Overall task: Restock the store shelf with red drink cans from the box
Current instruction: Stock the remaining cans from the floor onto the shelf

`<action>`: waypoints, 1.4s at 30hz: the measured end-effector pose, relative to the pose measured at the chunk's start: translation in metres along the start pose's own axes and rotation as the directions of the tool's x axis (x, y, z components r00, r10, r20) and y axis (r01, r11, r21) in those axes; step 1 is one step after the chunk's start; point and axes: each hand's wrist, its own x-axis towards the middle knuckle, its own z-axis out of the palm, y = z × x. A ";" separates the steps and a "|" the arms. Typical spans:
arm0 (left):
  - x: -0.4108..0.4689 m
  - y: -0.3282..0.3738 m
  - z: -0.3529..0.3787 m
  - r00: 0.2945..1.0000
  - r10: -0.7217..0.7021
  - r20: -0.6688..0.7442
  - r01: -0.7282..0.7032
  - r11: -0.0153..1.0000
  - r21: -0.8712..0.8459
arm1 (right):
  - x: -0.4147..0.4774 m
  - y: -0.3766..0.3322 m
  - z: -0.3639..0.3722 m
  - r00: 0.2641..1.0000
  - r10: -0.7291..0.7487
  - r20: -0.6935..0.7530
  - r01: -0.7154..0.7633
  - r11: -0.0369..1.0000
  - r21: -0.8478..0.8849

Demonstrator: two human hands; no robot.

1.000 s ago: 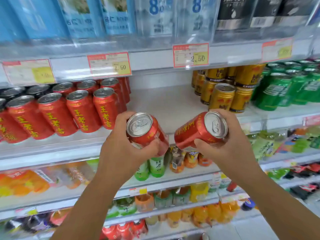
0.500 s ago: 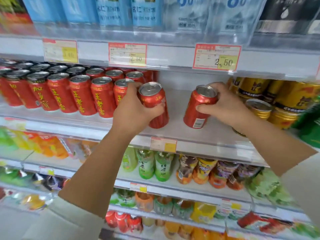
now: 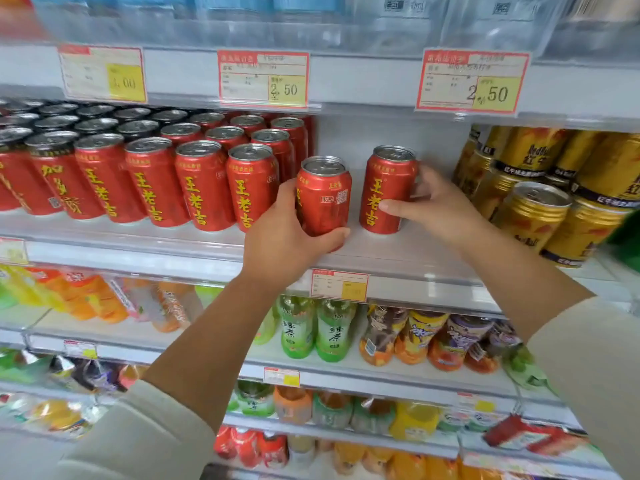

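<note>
Now, both grips clamped.
Left hand (image 3: 280, 244) holds a red metal drink can (image 3: 323, 199); right hand (image 3: 436, 206) holds its three-o'clock twin (image 3: 386, 192) on the white shelf (image 3: 398, 258).

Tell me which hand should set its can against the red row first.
Left. The left hand holds the left can right beside the row's end can; the right hand holds the right can farther off, with the left can between them.

Gold cans (image 3: 530, 216); green bottles (image 3: 334, 334); price tags (image 3: 263, 79)
</note>
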 end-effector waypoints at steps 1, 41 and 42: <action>-0.001 -0.001 0.001 1.000 0.014 -0.025 -0.013 1.000 0.022 | 0.005 0.000 -0.001 1.000 0.015 0.015 -0.015 1.000 0.021; -0.003 -0.022 0.007 0.927 0.236 -0.290 -0.125 0.927 0.354 | 0.141 -0.013 0.081 0.987 0.023 -0.156 -0.045 0.989 -0.143; -0.003 -0.022 0.007 0.927 0.239 -0.287 -0.129 0.926 0.355 | 0.131 -0.020 0.076 0.984 0.026 -0.176 -0.054 0.986 -0.160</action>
